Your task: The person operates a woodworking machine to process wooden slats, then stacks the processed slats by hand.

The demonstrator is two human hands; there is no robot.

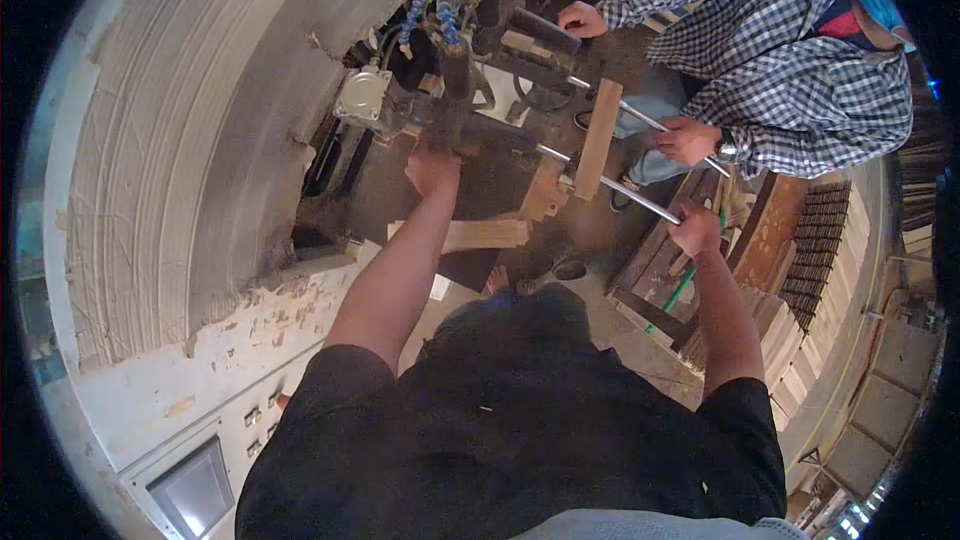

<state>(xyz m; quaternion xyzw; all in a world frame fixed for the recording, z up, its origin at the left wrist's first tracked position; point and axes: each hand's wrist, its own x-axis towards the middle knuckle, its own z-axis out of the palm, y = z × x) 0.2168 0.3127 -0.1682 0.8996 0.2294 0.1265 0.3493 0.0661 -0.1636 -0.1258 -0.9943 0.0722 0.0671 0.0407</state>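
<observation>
My left hand (432, 172) is at the dark machine arm (458, 130), its fingers curled at the underside and partly hidden behind it. My right hand (697, 232) is closed round the end of the nearer metal rod (630, 198). A wooden board (598, 138) lies across this rod and the farther metal rod (645, 115). Facing me, a co-worker in a checked shirt (800, 90) has one hand on the farther rod and the other by the machine's far cylinder (545, 28).
Blue segmented hoses (447, 2) rise above the machine. A large ridged surface (200, 140) fills the left side, over a white panel with a screen (193, 488). Wood pieces (470, 234) lie below the machine. Stacked wooden strips (800, 340) and a wooden frame stand at the right.
</observation>
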